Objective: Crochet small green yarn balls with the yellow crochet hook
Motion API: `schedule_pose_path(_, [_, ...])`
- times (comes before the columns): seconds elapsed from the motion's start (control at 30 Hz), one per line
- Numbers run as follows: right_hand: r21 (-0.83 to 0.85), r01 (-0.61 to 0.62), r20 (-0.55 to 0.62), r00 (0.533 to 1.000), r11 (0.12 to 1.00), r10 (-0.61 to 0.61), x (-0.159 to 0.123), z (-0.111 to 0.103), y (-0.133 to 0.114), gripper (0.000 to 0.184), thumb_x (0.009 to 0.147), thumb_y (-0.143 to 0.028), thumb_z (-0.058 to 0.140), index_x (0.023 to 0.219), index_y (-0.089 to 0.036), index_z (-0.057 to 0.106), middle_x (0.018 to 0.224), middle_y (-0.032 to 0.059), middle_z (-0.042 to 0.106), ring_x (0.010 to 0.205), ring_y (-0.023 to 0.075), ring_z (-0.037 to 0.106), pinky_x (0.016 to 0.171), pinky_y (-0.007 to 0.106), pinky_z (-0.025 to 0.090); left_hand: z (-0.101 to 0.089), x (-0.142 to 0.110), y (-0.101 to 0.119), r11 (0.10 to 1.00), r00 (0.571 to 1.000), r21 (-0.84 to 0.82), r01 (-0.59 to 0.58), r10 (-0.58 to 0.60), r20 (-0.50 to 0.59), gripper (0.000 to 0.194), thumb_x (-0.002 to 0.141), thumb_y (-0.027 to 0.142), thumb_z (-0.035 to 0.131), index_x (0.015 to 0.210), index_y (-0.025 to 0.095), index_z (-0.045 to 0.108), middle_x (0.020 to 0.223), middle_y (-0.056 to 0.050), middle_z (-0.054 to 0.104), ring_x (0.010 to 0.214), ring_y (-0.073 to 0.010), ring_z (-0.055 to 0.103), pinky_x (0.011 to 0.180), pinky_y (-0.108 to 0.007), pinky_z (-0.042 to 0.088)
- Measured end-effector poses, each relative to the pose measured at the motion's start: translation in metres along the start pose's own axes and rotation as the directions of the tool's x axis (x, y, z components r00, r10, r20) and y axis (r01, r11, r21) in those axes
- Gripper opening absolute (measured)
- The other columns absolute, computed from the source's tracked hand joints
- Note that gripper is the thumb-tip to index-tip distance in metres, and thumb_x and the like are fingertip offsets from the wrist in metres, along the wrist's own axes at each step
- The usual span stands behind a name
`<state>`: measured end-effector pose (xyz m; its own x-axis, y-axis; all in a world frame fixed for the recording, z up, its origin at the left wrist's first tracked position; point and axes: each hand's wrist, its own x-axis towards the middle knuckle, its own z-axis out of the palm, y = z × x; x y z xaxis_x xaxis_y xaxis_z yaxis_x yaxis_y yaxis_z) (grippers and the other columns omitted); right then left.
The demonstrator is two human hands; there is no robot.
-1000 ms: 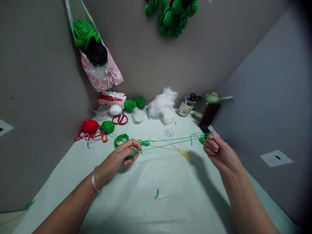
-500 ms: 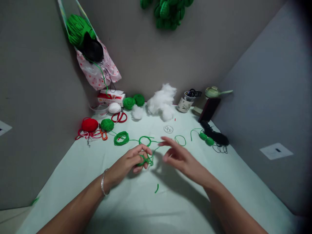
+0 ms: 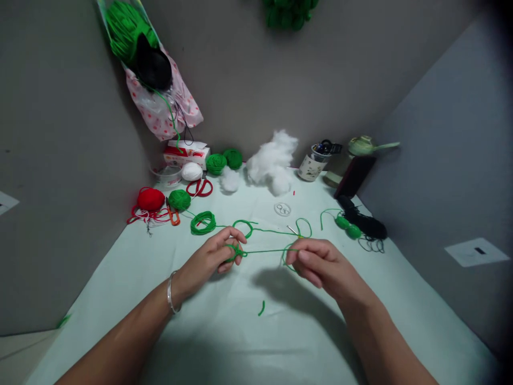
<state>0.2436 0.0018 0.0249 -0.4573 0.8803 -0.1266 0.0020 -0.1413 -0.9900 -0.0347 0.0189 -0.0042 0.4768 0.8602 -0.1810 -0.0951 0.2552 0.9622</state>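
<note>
My left hand (image 3: 219, 252) is closed around a small looped piece of green yarn (image 3: 240, 253), which shows between thumb and fingers. A taut green strand (image 3: 266, 251) runs from it to my right hand (image 3: 320, 263), whose thumb and forefinger pinch the yarn. A loose loop of the same yarn hangs beside those fingertips. Just behind the right hand shows a thin metal rod (image 3: 292, 230) with a yellowish end, like a crochet hook; whether the hand touches it I cannot tell. A green yarn coil (image 3: 203, 223) and a further yarn ring (image 3: 243, 229) lie beyond my left hand.
Along the back are a red yarn ball (image 3: 150, 199), orange snips (image 3: 173, 214), red-handled scissors (image 3: 199, 187), white stuffing (image 3: 272, 160), a cup of tools (image 3: 313, 164) and black yarn (image 3: 366, 223). A short green yarn scrap (image 3: 262, 308) lies in front. Grey walls surround the table.
My right hand has closed on the green strand and moved right and slightly down, drawing it straight. The left hand keeps its hold. The whole view has shifted slightly.
</note>
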Motion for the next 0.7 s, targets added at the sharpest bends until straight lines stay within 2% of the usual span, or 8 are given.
schedule_pose_path(0.13, [0.126, 0.141, -0.092, 0.987, 0.982, -0.13, -0.003, -0.005, -0.004, 0.03, 0.096, -0.048, 0.07, 0.086, -0.021, 0.076, 0.04, -0.0094, 0.036, 0.045, 0.0081, 0.022, 0.053, 0.028, 0.022, 0.001, 0.0, 0.0, 1.0, 1.0, -0.006, -0.003, 0.003, 0.007, 0.026, 0.084, 0.018, 0.053, 0.11, 0.019, 0.058, 0.085, 0.003, 0.058, 0.056, -0.0074, 0.035, 0.054, -0.027, 0.022])
schedule_pose_path(0.23, [0.217, 0.207, -0.192, 0.967, 0.954, -0.166, 0.0, -0.006, -0.005, 0.025, 0.096, -0.044, 0.072, 0.086, -0.022, 0.076, 0.039, -0.0102, 0.035, 0.045, 0.008, 0.016, 0.053, 0.028, 0.023, 0.003, 0.0, 0.001, 1.0, 0.999, -0.005, 0.005, -0.004, 0.034, 0.025, 0.086, 0.019, 0.053, 0.11, 0.018, 0.058, 0.082, 0.003, 0.057, 0.055, -0.0071, 0.033, 0.054, -0.027, 0.022])
schedule_pose_path(0.43, [0.296, 0.182, -0.378, 0.924, 0.938, -0.06, 0.013, -0.007, -0.002, 0.022, 0.096, -0.04, 0.071, 0.09, -0.019, 0.074, 0.042, -0.0108, 0.034, 0.046, 0.0071, 0.015, 0.051, 0.023, 0.026, 0.006, 0.0, -0.004, 0.998, 0.992, -0.037, 0.048, -0.043, 0.121, 0.024, 0.09, 0.017, 0.051, 0.113, 0.019, 0.058, 0.078, 0.004, 0.057, 0.052, -0.006, 0.031, 0.053, -0.027, 0.02])
schedule_pose_path(0.53, [0.33, 0.172, -0.437, 0.899, 0.928, -0.011, 0.021, -0.009, 0.003, 0.019, 0.093, -0.039, 0.074, 0.092, -0.02, 0.073, 0.047, -0.0108, 0.036, 0.046, 0.0065, 0.014, 0.048, 0.021, 0.023, 0.007, 0.0, -0.009, 0.996, 0.985, -0.056, 0.069, -0.059, 0.161, 0.026, 0.091, 0.016, 0.051, 0.115, 0.02, 0.058, 0.079, 0.004, 0.056, 0.052, -0.0055, 0.031, 0.052, -0.027, 0.02])
schedule_pose_path(0.6, [0.279, 0.136, -0.418, 0.909, 0.951, -0.007, 0.023, -0.009, 0.006, 0.022, 0.094, -0.043, 0.071, 0.093, -0.02, 0.073, 0.051, -0.0094, 0.041, 0.046, 0.0066, 0.017, 0.047, 0.022, 0.023, 0.009, 0.0, -0.011, 0.995, 0.981, -0.054, 0.083, -0.072, 0.181, 0.027, 0.091, 0.016, 0.051, 0.117, 0.02, 0.059, 0.08, 0.004, 0.056, 0.051, -0.0052, 0.031, 0.052, -0.026, 0.02])
schedule_pose_path(0.63, [0.208, 0.104, -0.394, 0.919, 0.973, -0.014, 0.023, -0.008, 0.008, 0.026, 0.096, -0.046, 0.067, 0.095, -0.021, 0.073, 0.055, -0.007, 0.048, 0.046, 0.0069, 0.022, 0.048, 0.022, 0.026, 0.011, 0.0, -0.011, 0.995, 0.98, -0.056, 0.088, -0.076, 0.185, 0.028, 0.091, 0.016, 0.051, 0.117, 0.02, 0.059, 0.082, 0.004, 0.056, 0.051, -0.0049, 0.031, 0.052, -0.026, 0.02])
schedule_pose_path(0.7, [-0.054, 0.071, -0.405, 0.91, 0.996, -0.087, 0.023, -0.003, 0.01, 0.03, 0.097, -0.049, 0.064, 0.104, -0.021, 0.074, 0.078, 0.0011, 0.065, 0.052, 0.0089, 0.04, 0.053, 0.025, 0.036, 0.014, -0.001, -0.01, 0.992, 0.981, -0.081, 0.099, -0.083, 0.178, 0.032, 0.089, 0.015, 0.052, 0.119, 0.021, 0.059, 0.085, 0.004, 0.054, 0.051, -0.0042, 0.033, 0.052, -0.026, 0.021])
